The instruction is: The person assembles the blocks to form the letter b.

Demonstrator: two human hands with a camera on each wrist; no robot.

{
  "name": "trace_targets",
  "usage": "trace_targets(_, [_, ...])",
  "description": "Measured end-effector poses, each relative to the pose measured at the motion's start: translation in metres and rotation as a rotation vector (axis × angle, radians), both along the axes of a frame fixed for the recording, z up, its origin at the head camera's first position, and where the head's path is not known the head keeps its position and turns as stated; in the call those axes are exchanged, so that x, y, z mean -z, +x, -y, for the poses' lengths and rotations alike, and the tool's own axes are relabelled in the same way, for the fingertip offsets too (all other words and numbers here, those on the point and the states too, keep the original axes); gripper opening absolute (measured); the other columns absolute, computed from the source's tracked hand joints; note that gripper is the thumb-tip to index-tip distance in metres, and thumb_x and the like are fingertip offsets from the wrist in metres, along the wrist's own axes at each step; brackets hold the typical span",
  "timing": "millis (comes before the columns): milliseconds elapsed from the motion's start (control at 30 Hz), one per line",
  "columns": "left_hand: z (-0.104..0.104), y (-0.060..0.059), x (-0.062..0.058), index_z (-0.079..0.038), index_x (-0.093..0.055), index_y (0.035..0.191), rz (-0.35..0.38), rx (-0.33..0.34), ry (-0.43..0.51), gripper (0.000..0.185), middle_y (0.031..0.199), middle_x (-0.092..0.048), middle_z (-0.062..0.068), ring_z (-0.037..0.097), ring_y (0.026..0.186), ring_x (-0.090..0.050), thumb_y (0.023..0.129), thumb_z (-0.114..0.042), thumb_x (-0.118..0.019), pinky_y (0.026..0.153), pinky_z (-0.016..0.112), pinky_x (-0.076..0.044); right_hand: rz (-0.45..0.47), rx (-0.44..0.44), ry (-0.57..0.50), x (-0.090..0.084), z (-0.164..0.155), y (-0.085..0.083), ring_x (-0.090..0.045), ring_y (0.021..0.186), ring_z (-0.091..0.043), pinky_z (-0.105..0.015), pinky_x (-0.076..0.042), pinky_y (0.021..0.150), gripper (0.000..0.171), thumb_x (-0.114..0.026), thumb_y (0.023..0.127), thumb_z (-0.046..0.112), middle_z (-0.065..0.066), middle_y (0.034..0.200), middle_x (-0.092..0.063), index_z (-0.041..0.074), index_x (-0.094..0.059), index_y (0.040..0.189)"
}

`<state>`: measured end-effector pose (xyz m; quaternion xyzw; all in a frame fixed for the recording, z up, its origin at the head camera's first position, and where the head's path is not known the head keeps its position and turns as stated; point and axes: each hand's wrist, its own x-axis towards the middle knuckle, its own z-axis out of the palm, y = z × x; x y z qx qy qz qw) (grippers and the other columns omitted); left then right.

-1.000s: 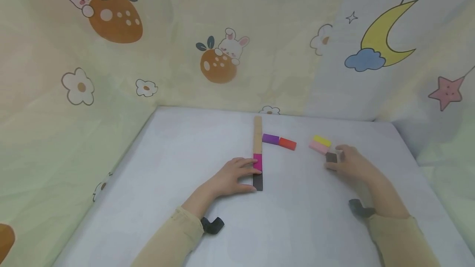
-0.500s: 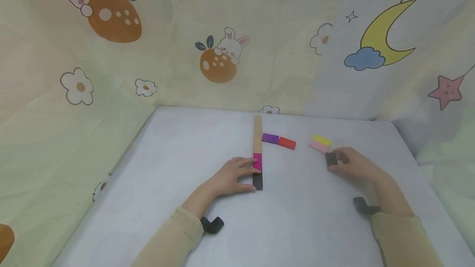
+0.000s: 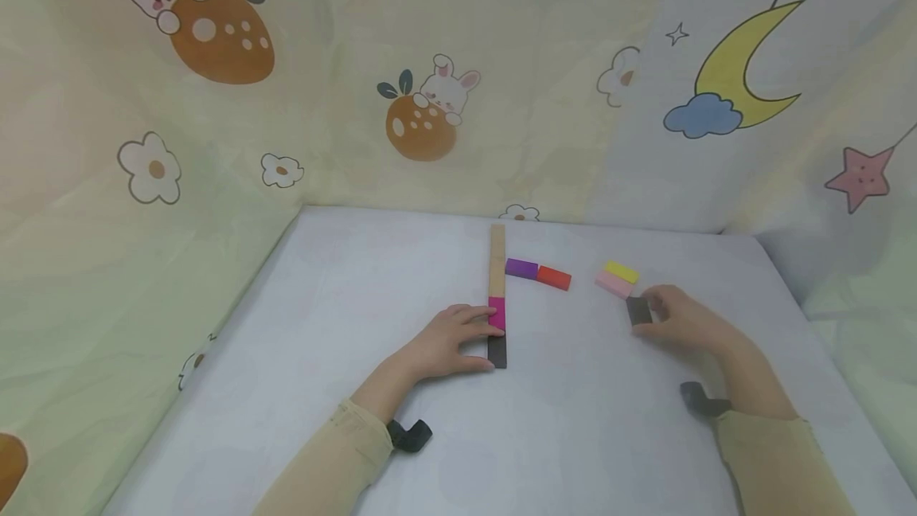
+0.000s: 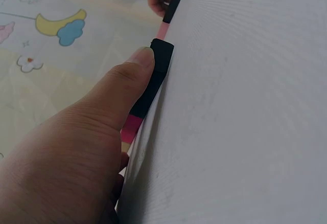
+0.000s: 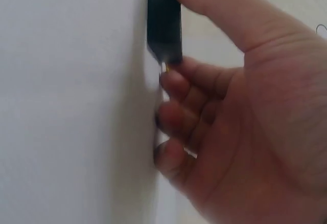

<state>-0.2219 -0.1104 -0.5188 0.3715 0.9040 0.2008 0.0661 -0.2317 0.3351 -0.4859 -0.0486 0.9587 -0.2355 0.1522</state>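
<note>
A straight row of blocks runs away from me: black (image 3: 497, 351), magenta (image 3: 497, 314), then wood-coloured (image 3: 497, 261). My left hand (image 3: 447, 345) rests on its near part, two fingertips on the magenta block and around its joint with the black one. In the left wrist view, the left thumb (image 4: 112, 86) touches the black block's side near its end. On the right, my right hand (image 3: 684, 317) pinches another black block (image 3: 639, 311) between thumb and forefinger. The right wrist view shows this black block (image 5: 164, 22) upright between them, the other fingers curled below.
Purple (image 3: 521, 268) and red (image 3: 555, 278) blocks lie end to end, slanting right from the row. Pink (image 3: 614, 283) and yellow (image 3: 621, 271) blocks lie side by side near the held black block. A printed cloth (image 3: 344, 102) rises behind the white table (image 3: 573, 436).
My right hand's fingers have closed onto the black block, which is now turned slightly. The right forearm has shifted a little rightward. The left hand keeps its place.
</note>
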Motion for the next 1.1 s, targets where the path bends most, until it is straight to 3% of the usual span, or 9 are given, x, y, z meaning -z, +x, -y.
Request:
trace_targets(433, [0.000,0.000,0.000,-0.048,-0.050,0.139,-0.003,0.003,0.013,0.056,0.158,-0.034,-0.012,0.023,0.146,-0.031,0.086,-0.065,-0.062,0.120,0.049,-0.027,-0.027,-0.077,-0.045,-0.011,0.025,0.003,-0.054,0.114,-0.034,-0.055,-0.052,0.093,0.086,-0.079,0.076,0.056,-0.015,0.131,-0.055,0.012,-0.045,0.142])
trace_targets(700, [0.000,-0.001,0.001,-0.048,-0.051,0.138,-0.014,0.006,0.018,0.057,0.158,-0.035,-0.012,0.022,0.146,-0.032,0.086,-0.067,-0.061,0.120,0.049,-0.028,-0.053,-0.132,-0.067,-0.005,0.048,-0.004,-0.042,0.138,-0.034,-0.059,-0.042,0.107,0.086,-0.077,0.083,0.046,-0.010,0.150,-0.047,0.017,-0.036,0.153])
trace_targets(867, [0.000,-0.002,0.001,-0.049,-0.050,0.138,-0.012,0.005,0.020,0.057,0.158,-0.035,-0.012,0.023,0.146,-0.032,0.086,-0.069,-0.059,0.120,0.049,-0.028,-0.018,-0.078,-0.030,-0.004,0.067,-0.009,-0.043,0.136,-0.034,-0.059,-0.047,0.102,0.084,-0.076,0.082,0.049,-0.011,0.148,-0.048,0.016,-0.040,0.150])
trace_targets(1100, [0.001,-0.002,0.002,-0.049,-0.050,0.139,-0.019,0.007,0.015,0.057,0.158,-0.034,-0.013,0.023,0.146,-0.032,0.086,-0.069,-0.058,0.120,0.049,-0.028,-0.021,-0.023,0.003,-0.001,0.083,-0.018,-0.053,0.118,-0.027,-0.052,-0.054,0.092,0.071,-0.077,0.080,0.051,-0.006,0.128,-0.059,0.018,-0.050,0.136])
